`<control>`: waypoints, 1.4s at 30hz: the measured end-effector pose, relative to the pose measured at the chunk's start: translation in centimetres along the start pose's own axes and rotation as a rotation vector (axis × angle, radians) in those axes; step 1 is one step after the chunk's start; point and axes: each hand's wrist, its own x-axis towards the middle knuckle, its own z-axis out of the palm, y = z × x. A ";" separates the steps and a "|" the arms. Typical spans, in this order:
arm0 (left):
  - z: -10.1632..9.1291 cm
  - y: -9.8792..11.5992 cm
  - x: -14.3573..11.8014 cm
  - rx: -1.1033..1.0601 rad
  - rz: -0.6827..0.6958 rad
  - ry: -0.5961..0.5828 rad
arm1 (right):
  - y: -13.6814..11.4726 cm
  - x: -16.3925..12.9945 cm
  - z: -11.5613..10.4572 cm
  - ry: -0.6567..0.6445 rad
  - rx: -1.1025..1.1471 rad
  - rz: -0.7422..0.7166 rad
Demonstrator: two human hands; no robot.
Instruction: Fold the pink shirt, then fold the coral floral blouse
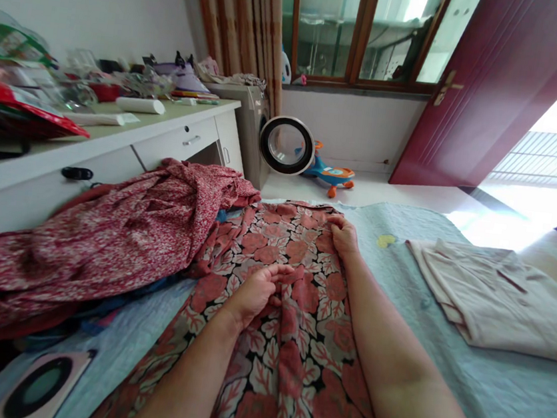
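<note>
Red leaf-print garment (289,331) lies spread flat on pale blue bed (464,384), centre of view. Left hand (256,294) closed, pinching fold of cloth mid-garment. Right hand (343,235) fingers curled, gripping far edge. Crumpled red floral cloth (103,243) just left, overlapping garment edge. Folded beige clothes (499,301) well apart on right. Cluttered worktop (116,133) far left.

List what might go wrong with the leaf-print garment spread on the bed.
The left hand pinches a fold in the red leaf-print garment while the right hand presses its far edge; an uneven pull may crease it. The crumpled red speckled cloth pile overlaps its left side and may snag or drag along.
</note>
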 end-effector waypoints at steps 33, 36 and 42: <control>1.1 -0.5 1.9 0.694 0.484 0.311 | 2.2 0.8 0.6 0.009 0.028 -0.063; 1.2 -0.6 2.0 0.586 0.461 0.287 | 2.2 0.8 0.6 0.011 0.024 -0.058; 1.4 -0.7 2.1 0.625 0.500 0.319 | 2.3 0.9 0.6 0.013 0.026 -0.068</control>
